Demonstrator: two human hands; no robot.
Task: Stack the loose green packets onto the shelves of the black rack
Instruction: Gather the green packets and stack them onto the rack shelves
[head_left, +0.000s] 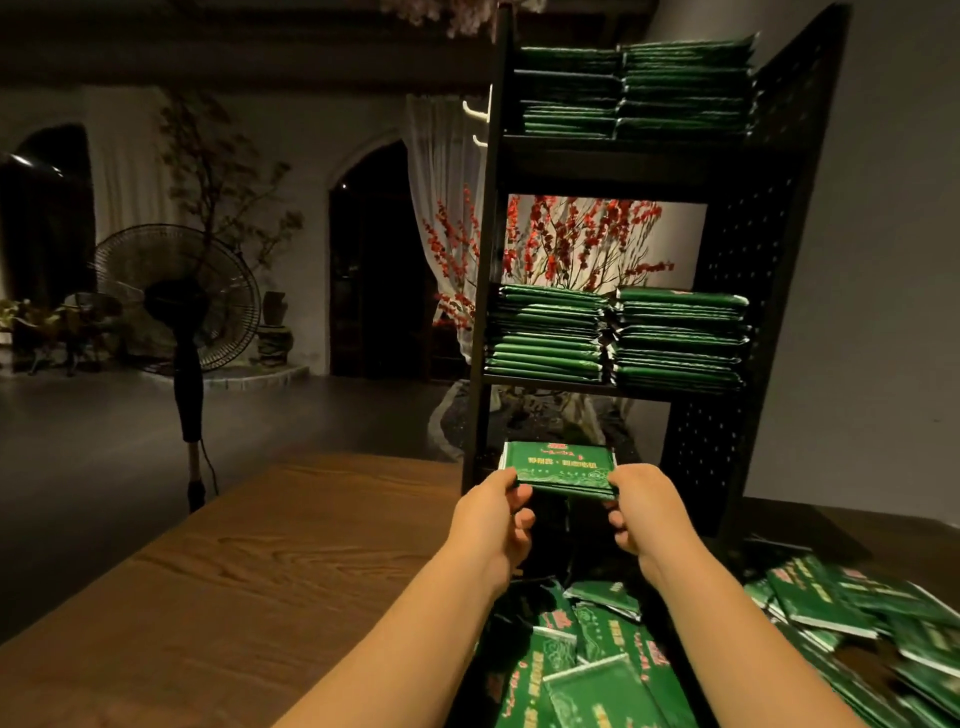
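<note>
Black rack (737, 332) straight ahead, upper two shelves stacked, lowest bay open; my small bundle of green packets (558, 467), long axis crosswise, is pinched at its ends by left hand (493, 512) and right hand (644, 512), level at that bay's mouth.

small stack of green packets (560, 469) held flat and level at the black rack's (737, 332) lowest opening, pinched at both short ends, printed face up with pale lettering. rack upright, perforated side panel. top shelf stacks (634, 91) two side by side, full. middle shelf stacks (618, 335) also two side by side. loose green packets (675, 660) heaped messy in front of the rack, overlapping, tilted every way.
</note>
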